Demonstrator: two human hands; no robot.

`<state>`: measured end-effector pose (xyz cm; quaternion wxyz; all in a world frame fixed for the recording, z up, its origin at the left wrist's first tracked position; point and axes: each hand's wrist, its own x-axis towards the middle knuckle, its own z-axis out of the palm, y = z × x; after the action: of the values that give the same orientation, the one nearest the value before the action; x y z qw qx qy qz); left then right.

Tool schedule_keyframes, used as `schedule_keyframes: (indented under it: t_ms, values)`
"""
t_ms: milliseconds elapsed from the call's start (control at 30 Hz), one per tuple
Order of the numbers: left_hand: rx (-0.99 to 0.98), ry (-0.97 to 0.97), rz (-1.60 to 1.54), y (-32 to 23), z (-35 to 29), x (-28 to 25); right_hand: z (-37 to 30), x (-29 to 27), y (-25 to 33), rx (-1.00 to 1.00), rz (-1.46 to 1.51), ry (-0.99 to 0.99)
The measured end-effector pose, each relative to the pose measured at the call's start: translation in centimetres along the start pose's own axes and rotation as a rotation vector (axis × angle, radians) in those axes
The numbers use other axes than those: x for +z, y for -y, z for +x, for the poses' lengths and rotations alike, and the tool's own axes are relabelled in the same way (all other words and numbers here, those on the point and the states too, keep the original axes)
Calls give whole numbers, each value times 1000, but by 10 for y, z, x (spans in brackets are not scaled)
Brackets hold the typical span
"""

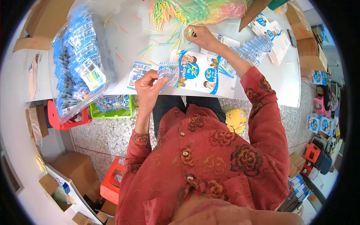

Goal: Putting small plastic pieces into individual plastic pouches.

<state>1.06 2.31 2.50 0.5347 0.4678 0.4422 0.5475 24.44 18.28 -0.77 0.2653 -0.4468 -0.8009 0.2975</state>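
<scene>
My left hand (147, 89) pinches a small clear pouch (169, 70) with blue-and-white printing between thumb and fingers, just above the table's near edge. Another printed packet (138, 73) lies flat beside that hand. Farther off, my right hand (204, 39) closes around a few thin yellow and green sticks (190, 32). Loose sticks (152, 48) in yellow, green and pink are scattered left of it. Beneath and between my hands lies a flat printed card sheet (198, 69) in white and blue.
A clear plastic tub (107, 77) heaped with filled packets overhangs the table's left edge. A big bag of coloured sticks (210, 11) sits at the back. Blue-white pouches (255, 50) and a phone (291, 38) lie right. A green basket (112, 114) and red stool (67, 122) are below.
</scene>
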Motion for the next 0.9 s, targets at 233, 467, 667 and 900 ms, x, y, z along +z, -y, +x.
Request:
schedule_keyframes:
  t_ms: [233,467,667,900]
  values:
    - [24,-7,61,1,4,2,-19,-51,110,10,609,99]
    - [64,-8,73,1,9,9,-31,-53,140,14,779,302]
    - [104,16,68,3,8,6,-31,-47,131,79,722,305]
    - [137,65,103,1,9,6,-30,-43,134,37,715,274]
